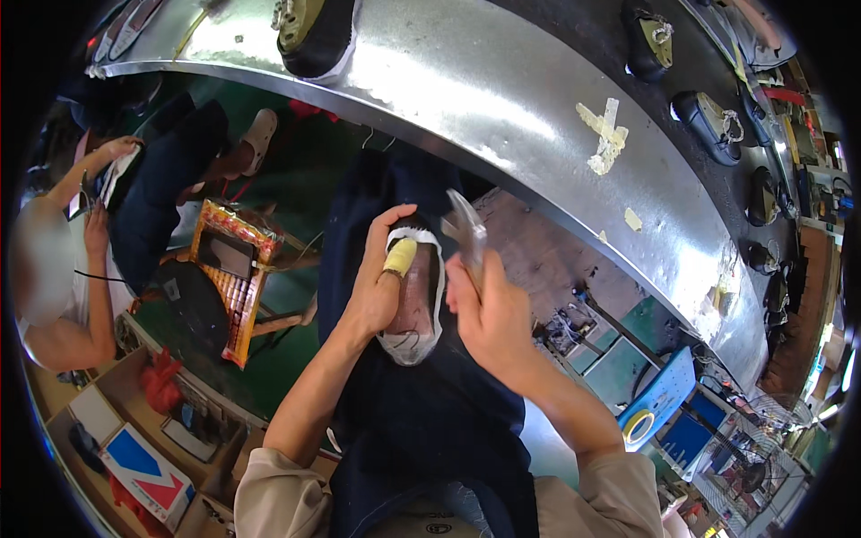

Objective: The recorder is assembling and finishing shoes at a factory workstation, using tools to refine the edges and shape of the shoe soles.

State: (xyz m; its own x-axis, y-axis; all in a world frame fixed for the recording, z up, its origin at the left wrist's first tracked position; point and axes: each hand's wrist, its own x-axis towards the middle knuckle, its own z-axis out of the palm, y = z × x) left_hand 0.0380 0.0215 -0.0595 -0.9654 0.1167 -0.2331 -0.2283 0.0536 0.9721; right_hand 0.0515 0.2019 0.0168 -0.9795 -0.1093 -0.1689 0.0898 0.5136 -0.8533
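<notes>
Hands: left hand (372, 300), thumb wrapped yellow, clasping one white-edged shoe (414, 309); right hand (495, 316), closed around one metal-headed tool (472, 237). Beyond: metal counter (502, 112).

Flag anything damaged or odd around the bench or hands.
Ragged, crossed tape mars the smooth metal bench, right of centre. Also, a yellow wrap covers the left hand's thumb, standing out against bare skin.

L grip (375, 291) half-curled, R grip (493, 318) fisted, 2 forearms (309, 399) angled fwd & inward
</notes>
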